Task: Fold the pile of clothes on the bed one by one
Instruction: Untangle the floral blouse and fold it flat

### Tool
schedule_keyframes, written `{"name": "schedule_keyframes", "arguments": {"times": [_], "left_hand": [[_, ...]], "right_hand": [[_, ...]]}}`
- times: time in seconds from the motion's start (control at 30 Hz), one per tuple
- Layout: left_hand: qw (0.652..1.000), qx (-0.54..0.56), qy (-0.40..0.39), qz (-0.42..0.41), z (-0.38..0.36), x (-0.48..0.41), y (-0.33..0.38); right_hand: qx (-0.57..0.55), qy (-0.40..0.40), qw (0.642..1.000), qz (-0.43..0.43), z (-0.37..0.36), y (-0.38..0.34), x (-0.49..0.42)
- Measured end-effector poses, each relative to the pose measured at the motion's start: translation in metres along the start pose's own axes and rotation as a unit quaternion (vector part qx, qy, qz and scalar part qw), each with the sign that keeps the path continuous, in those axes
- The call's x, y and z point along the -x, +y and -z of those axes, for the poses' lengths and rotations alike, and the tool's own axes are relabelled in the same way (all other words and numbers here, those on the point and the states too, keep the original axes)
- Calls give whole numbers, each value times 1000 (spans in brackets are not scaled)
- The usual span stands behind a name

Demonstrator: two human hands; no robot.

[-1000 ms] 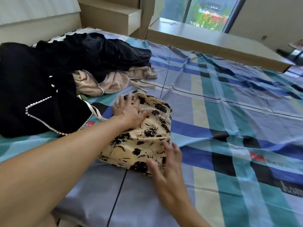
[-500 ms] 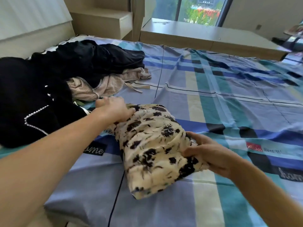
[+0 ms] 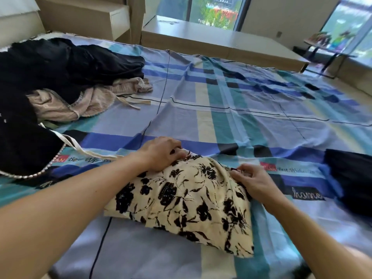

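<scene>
Cream fabric w/ black flower print: that's the folded garment (image 3: 181, 208), lying on the plaid bed sheet (image 3: 231, 109) right in front of us. Our left hand (image 3: 161, 154) sits at its far edge, fingers curled into the cloth; our right hand (image 3: 253, 182) pinches its far right corner. Hands are apart, both gripping the same piece. Left of & beyond the garment lies the heaped pile (image 3: 60, 65): black clothes on top, a beige knit (image 3: 88, 101) poking out under them, plus a black piece w/ pearl trim (image 3: 22, 150) nearest us. Right of the garment, well apart, another dark item (image 3: 352, 178) lies on the sheet; can't tell if it's folded.
</scene>
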State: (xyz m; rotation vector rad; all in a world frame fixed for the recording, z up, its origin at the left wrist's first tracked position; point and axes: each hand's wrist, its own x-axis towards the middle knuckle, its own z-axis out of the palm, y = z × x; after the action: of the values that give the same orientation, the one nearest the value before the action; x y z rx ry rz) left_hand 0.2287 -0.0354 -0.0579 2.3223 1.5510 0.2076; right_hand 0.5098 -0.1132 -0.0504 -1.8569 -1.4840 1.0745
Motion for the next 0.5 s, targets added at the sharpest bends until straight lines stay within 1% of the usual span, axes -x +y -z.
{"name": "schedule_keyframes", "arguments": {"times": [0.13,0.3,0.37,0.43,0.5], "left_hand": [[996,70,54,-6,-3,-5,-16],[987,63,144,-40,3,-13,-30],[983,66,169,-37,12,-17,-36],[984,52,167,-23,18,-17,-42],[989,18,144,17,21,-17,-49]], "right_hand": [[13,21,1000,13,5,2,2],[15,44,999,-1,10,3,-1],[-6,46,998,-30,13,4,-3],[-23,47,997,-59,18,6,-2],[-39,54,995,-76,23,9,-2]]}}
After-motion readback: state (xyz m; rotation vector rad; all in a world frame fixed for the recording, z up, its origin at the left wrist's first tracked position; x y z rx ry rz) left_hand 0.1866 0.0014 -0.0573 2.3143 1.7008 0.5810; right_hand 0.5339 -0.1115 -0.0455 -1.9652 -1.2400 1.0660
